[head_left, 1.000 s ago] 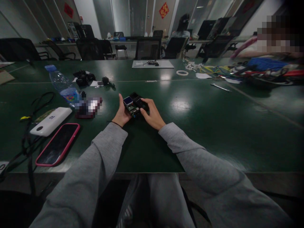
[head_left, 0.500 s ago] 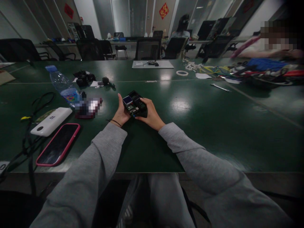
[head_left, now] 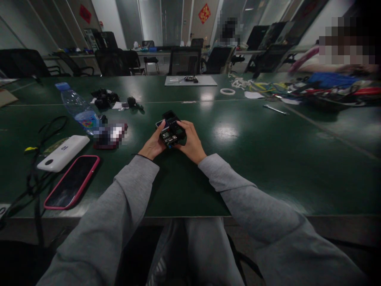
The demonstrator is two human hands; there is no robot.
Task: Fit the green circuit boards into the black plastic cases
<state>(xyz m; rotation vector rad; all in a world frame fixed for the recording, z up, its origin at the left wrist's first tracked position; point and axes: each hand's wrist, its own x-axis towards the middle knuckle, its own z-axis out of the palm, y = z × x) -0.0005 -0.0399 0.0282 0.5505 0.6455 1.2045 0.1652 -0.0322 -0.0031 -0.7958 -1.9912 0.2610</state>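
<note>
Between my two hands, above the green table, is a black electronic device (head_left: pixel 170 137) with a small screen and bare circuit board parts on its upper face. My left hand (head_left: pixel 154 143) grips its left side, the thumb lying over the edge of the small screen (head_left: pixel 161 124). On the right side my right hand (head_left: pixel 192 142) is closed around the device, thumb at the near edge and fingers at the far edge. The undersides of the device and the fingers beneath it are hidden.
To the left lie a phone in a red case (head_left: pixel 72 182), a white power bank (head_left: pixel 63 153), black cords (head_left: pixel 36 178) and a plastic bottle (head_left: pixel 77 107). A white tape ring (head_left: pixel 227 91), a pen (head_left: pixel 275 110) and tangled cables (head_left: pixel 315 95) lie right, near another person.
My left thumb has come down from its raised position onto the device by the screen. The device has turned slightly and shifted a little to the right.
</note>
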